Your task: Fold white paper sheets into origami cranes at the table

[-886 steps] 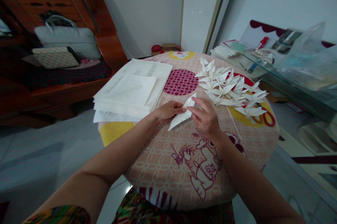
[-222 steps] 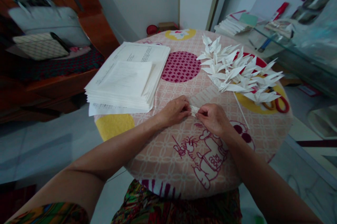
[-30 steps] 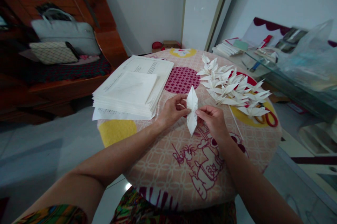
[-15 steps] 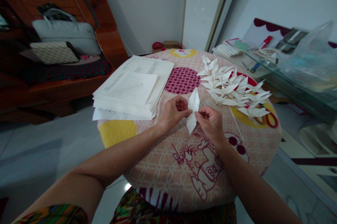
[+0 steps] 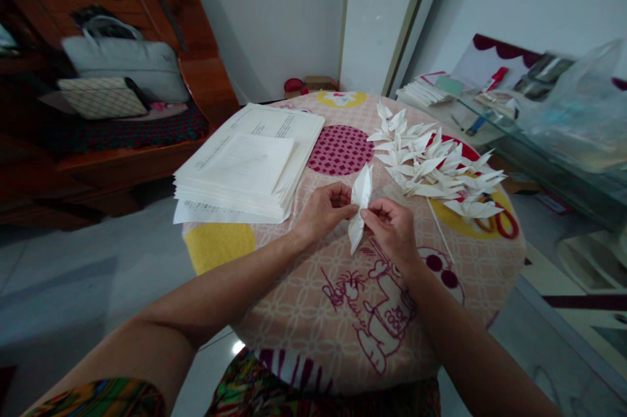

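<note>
Between my hands stands a narrow folded paper piece (image 5: 361, 189), white and pointed at its top and bottom ends. My left hand (image 5: 327, 208) pinches its left side near the middle, thumb and forefinger closed. From the other side my right hand (image 5: 392, 224) pinches it at about the same height. The fingertips of both hands nearly meet over the paper. A heap of folded white paper pieces with pointed petals (image 5: 421, 155) lies beyond my right hand. Left of my left hand is a thick stack of printed paper sheets (image 5: 294, 136) with smaller blank sheets (image 5: 249, 162) on top.
A patterned cloth covers the round table (image 5: 294, 299). Scissors with red and orange handles (image 5: 507, 222) lie partly under the heap, and a thin white stick (image 5: 441, 231) is beside it. On the right stands a glass shelf (image 5: 548, 159) with a plastic bag (image 5: 582, 110); a wooden bench (image 5: 206, 83) holds bags.
The folded paper tilts slightly differently, its folds a little more opened. Both hands keep their pinch in nearly the same place.
</note>
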A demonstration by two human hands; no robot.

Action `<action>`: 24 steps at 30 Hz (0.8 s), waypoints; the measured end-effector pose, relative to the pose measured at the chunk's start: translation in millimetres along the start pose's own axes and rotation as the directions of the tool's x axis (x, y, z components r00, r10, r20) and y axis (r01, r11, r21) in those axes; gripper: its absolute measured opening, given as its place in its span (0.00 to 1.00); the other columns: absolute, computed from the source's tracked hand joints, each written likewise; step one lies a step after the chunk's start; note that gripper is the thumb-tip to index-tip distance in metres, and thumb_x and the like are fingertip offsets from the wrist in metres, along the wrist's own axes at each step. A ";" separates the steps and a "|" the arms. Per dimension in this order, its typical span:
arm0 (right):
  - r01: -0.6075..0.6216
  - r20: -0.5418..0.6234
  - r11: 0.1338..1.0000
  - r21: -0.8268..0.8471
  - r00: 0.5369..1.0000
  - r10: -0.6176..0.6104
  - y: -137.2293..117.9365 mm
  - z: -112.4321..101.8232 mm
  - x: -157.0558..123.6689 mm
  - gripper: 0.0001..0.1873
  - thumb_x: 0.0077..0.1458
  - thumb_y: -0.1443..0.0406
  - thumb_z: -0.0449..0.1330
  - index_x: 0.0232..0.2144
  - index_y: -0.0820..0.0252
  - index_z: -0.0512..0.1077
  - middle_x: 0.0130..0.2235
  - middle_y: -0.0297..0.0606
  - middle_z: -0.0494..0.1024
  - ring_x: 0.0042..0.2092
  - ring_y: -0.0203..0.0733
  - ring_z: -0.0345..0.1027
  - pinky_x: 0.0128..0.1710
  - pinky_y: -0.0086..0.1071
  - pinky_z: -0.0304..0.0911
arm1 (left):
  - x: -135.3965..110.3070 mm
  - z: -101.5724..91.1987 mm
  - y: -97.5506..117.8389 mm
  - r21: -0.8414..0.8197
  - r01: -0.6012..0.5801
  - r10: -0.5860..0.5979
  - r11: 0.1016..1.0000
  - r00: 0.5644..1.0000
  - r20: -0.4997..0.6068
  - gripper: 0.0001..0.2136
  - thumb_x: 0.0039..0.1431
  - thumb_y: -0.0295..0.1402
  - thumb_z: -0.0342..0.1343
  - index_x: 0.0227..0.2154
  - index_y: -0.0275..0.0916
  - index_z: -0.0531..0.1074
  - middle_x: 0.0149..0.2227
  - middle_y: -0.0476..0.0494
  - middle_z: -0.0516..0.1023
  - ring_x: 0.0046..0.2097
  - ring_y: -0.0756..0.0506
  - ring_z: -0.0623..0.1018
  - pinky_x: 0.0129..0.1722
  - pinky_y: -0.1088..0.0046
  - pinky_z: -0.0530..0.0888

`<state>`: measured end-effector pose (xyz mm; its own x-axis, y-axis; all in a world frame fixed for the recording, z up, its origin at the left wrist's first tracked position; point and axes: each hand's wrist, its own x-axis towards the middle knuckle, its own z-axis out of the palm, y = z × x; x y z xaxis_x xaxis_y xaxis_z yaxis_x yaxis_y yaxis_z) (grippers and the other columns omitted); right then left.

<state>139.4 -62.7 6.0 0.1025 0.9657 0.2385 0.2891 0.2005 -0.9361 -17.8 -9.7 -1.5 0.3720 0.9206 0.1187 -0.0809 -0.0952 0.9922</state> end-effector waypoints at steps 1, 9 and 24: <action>0.003 0.002 1.000 -0.002 1.000 -0.003 -0.1 -0.5 0.0 0.09 0.51 0.61 0.60 0.23 0.58 0.69 0.19 0.29 0.68 0.21 0.33 0.59 0.20 0.27 0.55 | -0.2 -0.1 0.1 0.011 -0.005 0.005 1.000 1.000 -0.006 0.09 0.47 0.31 0.64 0.27 0.35 0.69 0.25 0.52 0.72 0.27 0.53 0.72 0.28 0.78 0.69; 0.137 -0.121 0.955 -0.262 0.977 -0.173 3.7 6.0 -2.9 0.08 0.48 0.66 0.58 0.19 0.57 0.65 0.17 0.26 0.63 0.20 0.32 0.55 0.23 0.28 0.54 | -6.7 8.1 5.8 0.285 -0.080 0.118 0.955 0.986 -0.118 0.05 0.48 0.27 0.60 0.28 0.36 0.69 0.25 0.53 0.70 0.27 0.53 0.69 0.26 0.78 0.64; 0.129 0.002 0.984 -0.121 0.991 -0.130 -15.1 -0.8 -5.7 0.09 0.52 0.64 0.62 0.22 0.58 0.69 0.20 0.29 0.70 0.22 0.33 0.60 0.23 0.27 0.57 | -9.8 5.5 15.9 -0.198 0.043 -0.030 0.979 0.997 0.067 0.13 0.50 0.37 0.67 0.32 0.34 0.74 0.29 0.48 0.77 0.30 0.51 0.76 0.34 0.75 0.74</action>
<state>135.3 -71.3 19.0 0.0622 0.9317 0.3578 0.4125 0.3025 -0.8593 -17.7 -22.3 13.4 0.4355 0.8956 0.0909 -0.2464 0.0215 0.9689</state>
